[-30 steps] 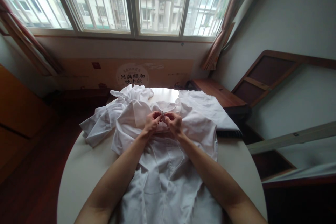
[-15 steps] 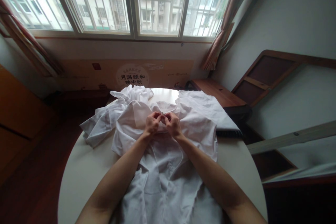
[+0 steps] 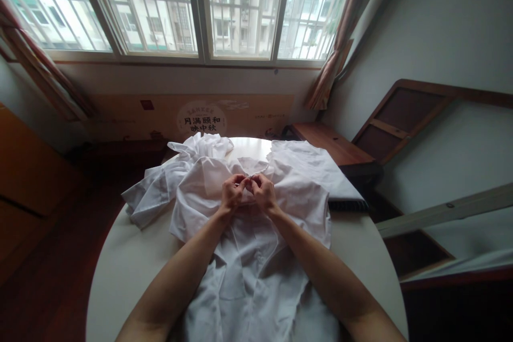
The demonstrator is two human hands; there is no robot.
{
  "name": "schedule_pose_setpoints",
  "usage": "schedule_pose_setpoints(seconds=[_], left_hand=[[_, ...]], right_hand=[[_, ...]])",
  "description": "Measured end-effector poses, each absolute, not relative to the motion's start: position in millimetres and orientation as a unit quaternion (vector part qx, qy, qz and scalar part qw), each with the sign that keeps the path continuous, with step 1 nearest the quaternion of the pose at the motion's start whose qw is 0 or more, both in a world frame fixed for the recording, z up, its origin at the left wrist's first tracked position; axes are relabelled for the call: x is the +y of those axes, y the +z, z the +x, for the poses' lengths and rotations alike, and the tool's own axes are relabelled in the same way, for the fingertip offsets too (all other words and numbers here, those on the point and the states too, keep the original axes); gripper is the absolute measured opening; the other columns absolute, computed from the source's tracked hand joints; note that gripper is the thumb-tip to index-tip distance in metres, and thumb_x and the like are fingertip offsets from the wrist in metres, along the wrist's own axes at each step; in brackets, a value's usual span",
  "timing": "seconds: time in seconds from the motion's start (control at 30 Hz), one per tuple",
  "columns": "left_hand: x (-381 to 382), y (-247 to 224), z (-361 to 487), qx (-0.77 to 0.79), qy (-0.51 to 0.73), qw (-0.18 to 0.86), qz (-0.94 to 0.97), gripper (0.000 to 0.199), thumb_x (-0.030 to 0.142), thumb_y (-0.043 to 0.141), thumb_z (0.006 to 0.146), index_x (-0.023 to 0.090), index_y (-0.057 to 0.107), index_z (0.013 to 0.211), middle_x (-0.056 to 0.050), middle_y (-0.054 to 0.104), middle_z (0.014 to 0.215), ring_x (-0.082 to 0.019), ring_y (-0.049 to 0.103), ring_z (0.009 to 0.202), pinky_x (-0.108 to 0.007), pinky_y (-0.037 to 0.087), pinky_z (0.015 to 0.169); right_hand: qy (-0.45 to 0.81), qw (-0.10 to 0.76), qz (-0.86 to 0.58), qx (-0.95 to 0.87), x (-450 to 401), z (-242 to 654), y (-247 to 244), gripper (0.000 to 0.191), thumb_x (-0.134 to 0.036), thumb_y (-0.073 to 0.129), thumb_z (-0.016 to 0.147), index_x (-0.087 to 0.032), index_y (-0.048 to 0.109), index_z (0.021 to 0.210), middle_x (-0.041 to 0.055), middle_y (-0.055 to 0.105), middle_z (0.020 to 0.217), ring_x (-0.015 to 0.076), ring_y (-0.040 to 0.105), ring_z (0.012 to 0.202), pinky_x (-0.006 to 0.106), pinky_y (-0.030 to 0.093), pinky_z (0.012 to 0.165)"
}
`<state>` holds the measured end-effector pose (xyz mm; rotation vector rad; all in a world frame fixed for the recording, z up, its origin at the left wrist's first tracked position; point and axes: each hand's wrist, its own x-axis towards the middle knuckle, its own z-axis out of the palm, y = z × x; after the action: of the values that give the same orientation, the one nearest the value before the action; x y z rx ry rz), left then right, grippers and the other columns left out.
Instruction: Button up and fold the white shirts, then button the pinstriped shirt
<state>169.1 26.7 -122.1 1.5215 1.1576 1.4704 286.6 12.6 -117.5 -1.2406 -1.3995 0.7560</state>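
With fingers (image 3: 239,181) together tip to tip, clamped on a tiny bit of fabric at the front of the collar (image 3: 253,163); exact part pinched too small to make out. Pinching from one side with the left hand (image 3: 231,193), from the other with the right hand (image 3: 264,193), thumbs almost touching. Under both wrists, a white shirt (image 3: 244,278), spread on a round white table (image 3: 122,272), collar toward the window (image 3: 244,8), body running down between the forearms and out of view at the bottom. Rumpled across the shoulders, creased lower down.

At the left, just beside the shirt, a crumpled sheer white garment (image 3: 156,189), one corner reaching past the table's rim. At the right, toward the far side, a flat stack of folded white cloth (image 3: 320,168), with a dark ribbed edge (image 3: 348,206) showing underneath. Hard to tell touching from overlapping there, white on white.

As room for moving, a broad strip of tabletop outside each forearm, out to the curved rim; beyond the collar, just a small bright patch between the two piles. Past the rim on the right, near the folded cloth, a brown wooden furniture top (image 3: 328,141).
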Motion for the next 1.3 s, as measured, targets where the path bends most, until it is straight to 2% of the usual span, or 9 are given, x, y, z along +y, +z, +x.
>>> schedule_pose_setpoints(seconds=[0.17, 0.27, 0.37, 0.57, 0.73, 0.87, 1.0, 1.13, 1.3], left_hand=[[20.5, -122.0, 170.9, 0.416, 0.572, 0.315, 0.633, 0.016, 0.024, 0.058, 0.078, 0.016, 0.069, 0.085, -0.005, 0.069, 0.081, -0.015, 0.062, 0.073, -0.026, 0.048, 0.07], [19.8, -122.3, 172.2, 0.384, 0.58, 0.354, 0.625, 0.017, 0.018, 0.053, 0.078, 0.016, 0.067, 0.088, -0.004, 0.068, 0.076, -0.013, 0.061, 0.067, -0.025, 0.049, 0.064], [19.7, -122.6, 172.4, 0.392, 0.585, 0.354, 0.616, 0.015, 0.019, 0.054, 0.078, 0.016, 0.064, 0.09, -0.003, 0.067, 0.075, -0.013, 0.061, 0.065, -0.024, 0.049, 0.062], [14.9, -120.1, 171.4, 0.423, 0.542, 0.272, 0.674, 0.013, 0.014, 0.053, 0.077, 0.017, 0.063, 0.085, -0.002, 0.067, 0.077, -0.013, 0.062, 0.07, -0.024, 0.048, 0.069], [33.3, -121.4, 162.6, 0.467, 0.604, 0.266, 0.589, 0.012, 0.02, 0.056, 0.077, 0.016, 0.062, 0.086, -0.004, 0.066, 0.078, -0.015, 0.062, 0.071, -0.026, 0.049, 0.069], [49.9, -122.8, 151.0, 0.492, 0.637, 0.297, 0.514, 0.023, 0.018, 0.052, 0.079, 0.014, 0.06, 0.1, -0.008, 0.066, 0.089, -0.017, 0.063, 0.079, -0.03, 0.05, 0.076], [33.3, -115.0, 147.9, 0.523, 0.553, 0.208, 0.614, 0.03, 0.021, 0.056, 0.078, 0.016, 0.061, 0.106, -0.012, 0.062, 0.108, -0.02, 0.06, 0.091, -0.033, 0.045, 0.085], [8.1, -104.7, 154.8, 0.562, 0.381, 0.161, 0.716, 0.019, 0.037, 0.066, 0.07, 0.018, 0.067, 0.075, -0.009, 0.066, 0.078, -0.023, 0.06, 0.08, -0.031, 0.044, 0.075], [8.5, -107.5, 165.2, 0.583, 0.279, 0.262, 0.717, 0.01, 0.03, 0.067, 0.066, 0.02, 0.067, 0.067, -0.005, 0.065, 0.065, -0.018, 0.059, 0.063, -0.025, 0.038, 0.058]], right_hand=[[0.503, 0.575, -0.423, -0.488, 15.0, 288.6, -113.5, 0.023, -0.039, 0.061, 0.071, -0.018, 0.053, 0.068, -0.0026, 0.053, 0.06, 0.0094, 0.046, 0.052, 0.022, 0.037, 0.049], [0.568, 0.552, -0.389, -0.471, 16.1, 292.9, -109.2, 0.027, -0.041, 0.065, 0.068, -0.018, 0.053, 0.069, -0.0037, 0.053, 0.059, 0.0064, 0.039, 0.047, 0.02, 0.029, 0.043], [0.594, 0.526, -0.387, -0.47, 15.2, 295.8, -105.5, 0.029, -0.042, 0.068, 0.066, -0.017, 0.053, 0.069, -0.0045, 0.052, 0.058, 0.0059, 0.041, 0.047, 0.02, 0.031, 0.045], [0.528, 0.535, -0.416, -0.511, 13.0, 294.5, -107.7, 0.028, -0.042, 0.066, 0.067, -0.016, 0.055, 0.066, -0.0034, 0.053, 0.057, 0.0082, 0.046, 0.05, 0.021, 0.037, 0.048], [0.438, 0.634, -0.474, -0.426, 26.5, 298.6, -104.4, 0.029, -0.046, 0.061, 0.071, -0.018, 0.054, 0.073, -0.0046, 0.05, 0.053, 0.0094, 0.046, 0.045, 0.022, 0.039, 0.044], [0.402, 0.67, -0.477, -0.402, 36.5, 312.4, -93.7, 0.029, -0.045, 0.06, 0.073, -0.019, 0.056, 0.084, 0.0007, 0.06, 0.073, 0.013, 0.058, 0.064, 0.028, 0.049, 0.063], [0.29, 0.548, -0.54, -0.569, 18.3, 323.4, -93.2, 0.021, -0.032, 0.061, 0.074, -0.017, 0.06, 0.089, 0.0063, 0.063, 0.09, 0.0157, 0.059, 0.073, 0.031, 0.048, 0.071], [0.178, 0.379, -0.549, -0.724, -14.4, 323.5, -105.2, 0.013, -0.02, 0.059, 0.076, -0.019, 0.064, 0.088, 0.0061, 0.063, 0.09, 0.0158, 0.057, 0.072, 0.031, 0.045, 0.073], [0.151, 0.333, -0.553, -0.749, -28.9, 321.1, -114.2, 0.012, -0.018, 0.058, 0.078, -0.019, 0.065, 0.088, 0.006, 0.064, 0.088, 0.0179, 0.057, 0.078, 0.031, 0.044, 0.077]])
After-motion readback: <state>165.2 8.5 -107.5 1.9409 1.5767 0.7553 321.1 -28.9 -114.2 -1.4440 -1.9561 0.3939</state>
